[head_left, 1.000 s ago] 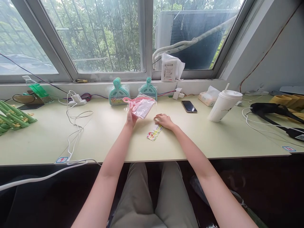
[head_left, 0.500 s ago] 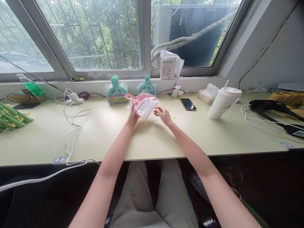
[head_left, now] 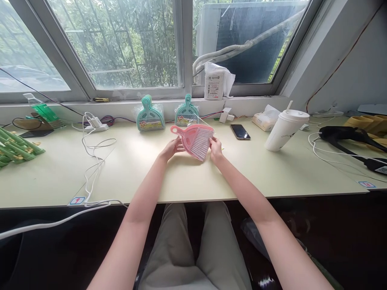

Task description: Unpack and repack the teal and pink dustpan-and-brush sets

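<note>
From the head view I have the pink dustpan-and-brush set (head_left: 193,139) lifted just above the tabletop (head_left: 187,177), between both my hands and straight in front of me. My left hand (head_left: 171,148) pinches the set at its near left side, below the handle, fingers narrow and closed on the plastic; my right hand (head_left: 215,146) grips the right edge beside the white bristles, fingers likewise closed on it. The set sits just in front of the two teal dustpan sets (head_left: 150,117) that lean against the window ledge, and it looks bare of wrapping, though a bit of clear film (head_left: 196,121) shows at its far edge, so I cannot tell whether the wrapper is fully off. I judge the unpacking to be mostly done: the pink set is out and in hand, while both teal ones stand in their film, untouched, so they are left. Right of the pink set lie a phone (head_left: 240,131) and, farther right, a white lidded cup (head_left: 286,129); well to its left a white cable (head_left: 93,161) trails over the tabletop.
</note>
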A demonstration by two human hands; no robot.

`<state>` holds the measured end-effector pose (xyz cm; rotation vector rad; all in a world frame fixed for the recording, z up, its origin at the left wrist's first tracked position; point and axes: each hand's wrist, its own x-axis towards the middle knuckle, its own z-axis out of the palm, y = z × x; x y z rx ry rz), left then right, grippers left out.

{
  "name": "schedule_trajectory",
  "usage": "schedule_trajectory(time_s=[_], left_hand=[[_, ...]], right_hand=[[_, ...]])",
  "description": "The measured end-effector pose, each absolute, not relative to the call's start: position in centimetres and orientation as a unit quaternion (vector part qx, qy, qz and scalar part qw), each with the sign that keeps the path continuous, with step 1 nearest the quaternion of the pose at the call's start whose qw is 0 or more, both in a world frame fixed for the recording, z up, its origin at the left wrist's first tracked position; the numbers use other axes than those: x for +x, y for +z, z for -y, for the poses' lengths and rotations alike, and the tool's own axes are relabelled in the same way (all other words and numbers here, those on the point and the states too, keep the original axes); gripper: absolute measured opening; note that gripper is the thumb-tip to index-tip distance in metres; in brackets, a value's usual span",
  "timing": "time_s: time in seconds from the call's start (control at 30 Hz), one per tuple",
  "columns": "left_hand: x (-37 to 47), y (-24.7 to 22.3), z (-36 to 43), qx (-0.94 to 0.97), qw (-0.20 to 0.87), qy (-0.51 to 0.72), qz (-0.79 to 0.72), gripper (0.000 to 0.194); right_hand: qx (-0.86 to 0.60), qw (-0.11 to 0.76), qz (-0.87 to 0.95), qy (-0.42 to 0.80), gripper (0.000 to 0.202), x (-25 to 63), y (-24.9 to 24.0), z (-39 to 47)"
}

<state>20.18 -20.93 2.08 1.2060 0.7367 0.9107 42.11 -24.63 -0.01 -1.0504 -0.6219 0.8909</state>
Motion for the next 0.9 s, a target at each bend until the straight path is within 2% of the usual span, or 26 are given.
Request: schedule_trajectory(time_s=[0.2,0.37,0.5,0.57,0.77,0.9], left_hand=[[20.5,2.0,20.2,0.469,0.646,0.459,-0.391,0.048],[19.7,2.5,20.3,0.442,0.633,0.513,-0.375,0.061],[19.4,2.3,20.9,0.517,0.600,0.494,-0.358,0.051],[19.4,2.0,21.0,0.521,0.582,0.496,-0.379,0.047],[19.2,2.2,20.3,0.459,0.553,0.559,-0.414,0.033],[17.4,2.5,19.5,0.364,0.470,0.622,-0.509,0.034]], right_hand=[[-0.457,0.705,0.273,0.468,0.008,42.9,1.9,25.5],[-0.440,0.706,0.269,0.486,0.012,42.6,2.8,26.3],[-0.439,0.711,0.279,0.474,0.014,42.7,3.0,26.4],[-0.444,0.711,0.286,0.464,0.021,42.8,3.0,26.4],[-0.446,0.723,0.316,0.423,0.059,42.6,3.1,26.6],[-0.439,0.736,0.338,0.388,0.059,43.2,3.3,26.6]])
